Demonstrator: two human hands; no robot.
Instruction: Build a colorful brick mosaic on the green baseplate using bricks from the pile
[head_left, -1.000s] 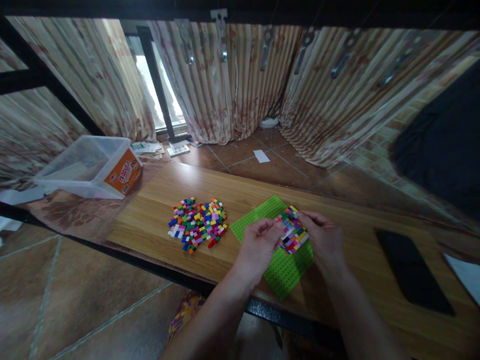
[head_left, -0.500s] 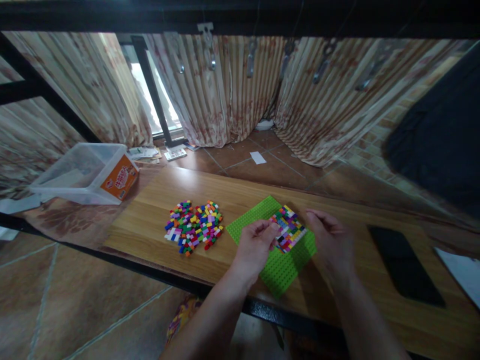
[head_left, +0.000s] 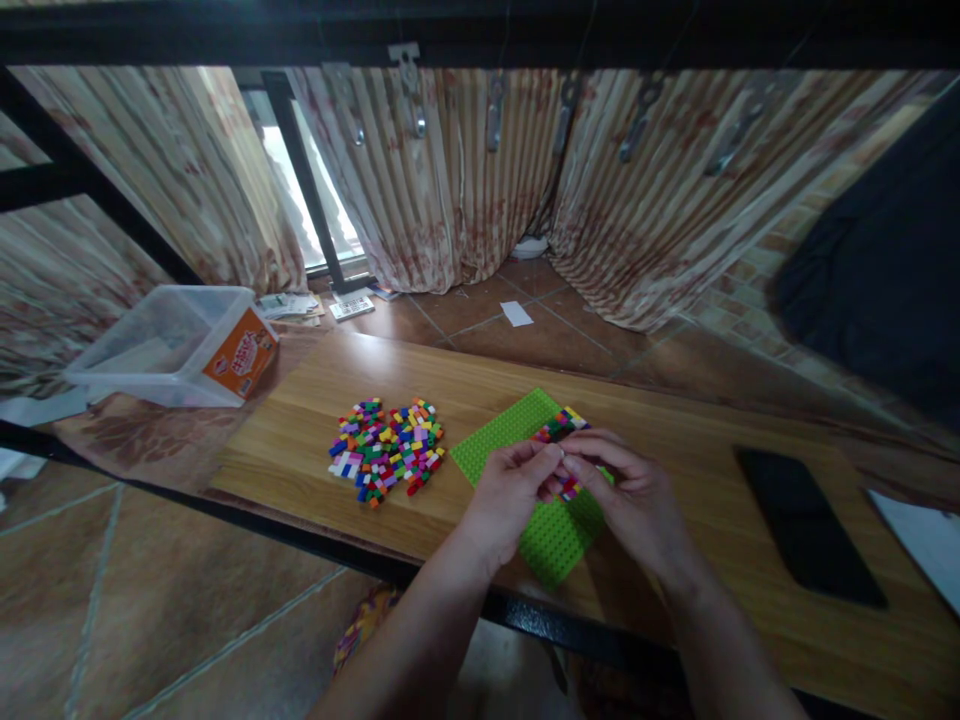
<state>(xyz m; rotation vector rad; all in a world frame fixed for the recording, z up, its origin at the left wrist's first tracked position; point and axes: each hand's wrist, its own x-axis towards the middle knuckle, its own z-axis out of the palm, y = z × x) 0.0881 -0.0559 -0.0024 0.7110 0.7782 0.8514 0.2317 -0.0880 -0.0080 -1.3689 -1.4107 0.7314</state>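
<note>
Above a green studded baseplate (head_left: 510, 430), my left hand (head_left: 514, 495) and my right hand (head_left: 630, 490) meet at the fingertips. Thumb and forefinger of the left hand are pinched together; a tiny pale spot shows there, too small to name. The right hand's fingers close in on the same point, and what they hold, if anything, is hidden. Behind the fingers, a patch of multicoloured toy bricks (head_left: 574, 418) is fixed on the baseplate, now mostly covered by my hands. A pile of loose coloured bricks (head_left: 390, 450) lies left of the baseplate.
On the wooden tabletop (head_left: 292, 440) a black flat object like a phone or tablet (head_left: 810, 525) lies at the right, with white paper (head_left: 919, 545) beyond it. A clear plastic box (head_left: 165, 350) with an orange label stands at the left. A dark bar (head_left: 480, 40) crosses overhead.
My right hand has moved left from beside the baseplate to my left fingertips, covering much of the brick patch. My left hand has stayed nearly in place, still pinched.
</note>
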